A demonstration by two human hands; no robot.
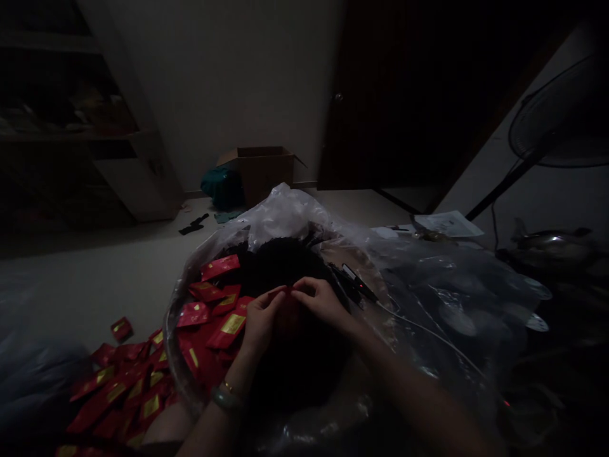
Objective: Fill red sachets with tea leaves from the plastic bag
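The room is dim. My left hand [259, 320] and my right hand [321, 301] meet over a round basin [178, 304] lined with clear plastic and heaped with dark loose material [280, 260]. Both hands pinch the top edge of a small red packet [285, 293], one at each corner. Several red packets with gold labels [223, 320] lie inside the basin's left side, just left of my left hand. A bracelet sits on my left wrist.
More red packets [118, 387] are strewn on the floor at lower left. Crumpled clear plastic [428, 279] spreads right. A dark small device [354, 279] lies at the basin's right rim. A cardboard box [261, 168], shelves [71, 133] and a standing fan [561, 120] stand behind.
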